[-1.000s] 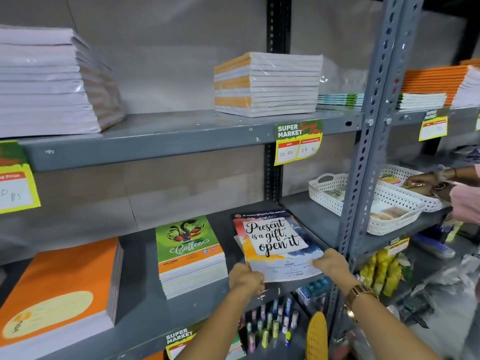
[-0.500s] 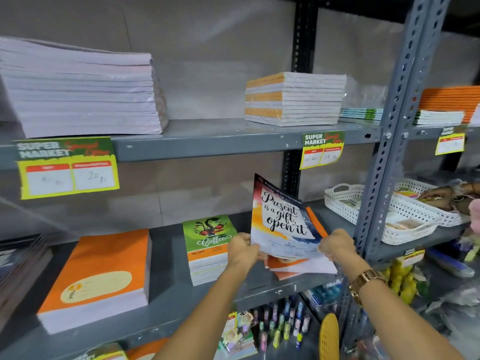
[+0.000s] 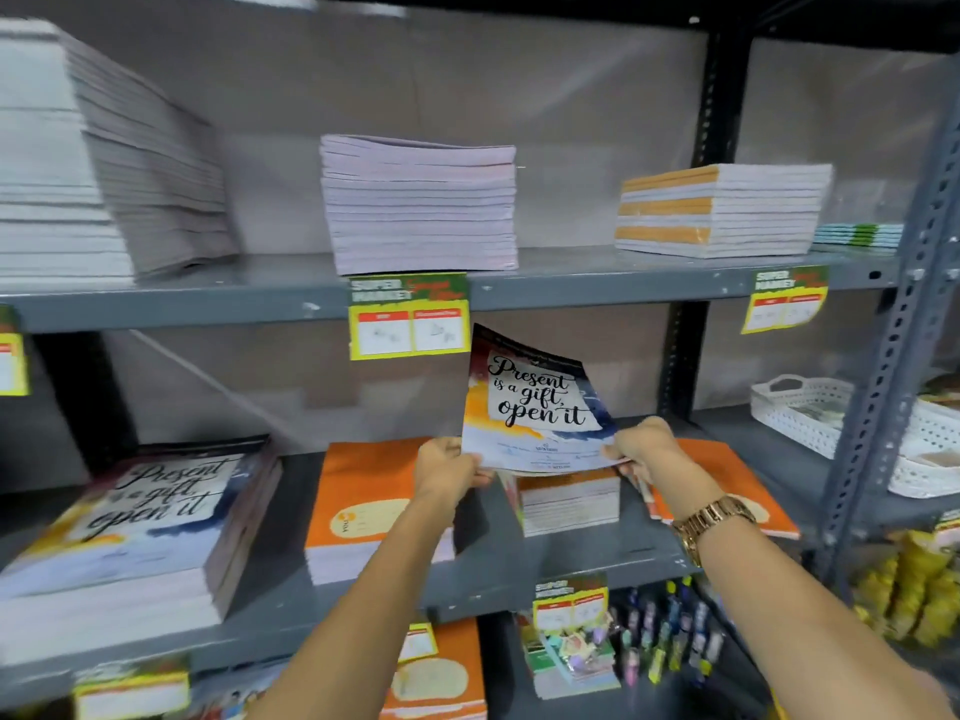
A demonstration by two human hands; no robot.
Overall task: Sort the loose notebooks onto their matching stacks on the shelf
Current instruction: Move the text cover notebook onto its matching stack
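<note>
Both hands hold a thin "Present is a gift, open it" notebook (image 3: 535, 402) tilted upright above the middle shelf (image 3: 571, 553). My left hand (image 3: 449, 467) grips its lower left corner and my right hand (image 3: 647, 446) its lower right corner. A stack with the same cover (image 3: 140, 517) lies at the shelf's left end. An orange-cover stack (image 3: 363, 506) sits beside my left hand. Behind the held notebook stands a smaller stack (image 3: 569, 498), its cover hidden. Loose orange notebooks (image 3: 727, 480) lie under my right wrist.
The upper shelf (image 3: 571, 278) carries pale notebook stacks (image 3: 418, 205) and an orange-edged stack (image 3: 722, 210). White plastic baskets (image 3: 800, 413) sit at the right behind a grey perforated upright (image 3: 893, 366). Price tags (image 3: 410, 317) hang off the shelf edges. Pens (image 3: 660, 641) fill the lower shelf.
The notebook went from lying flat on the loose pile to being lifted and tilted up in both hands. The view swung left, bringing the matching stack at the left into sight.
</note>
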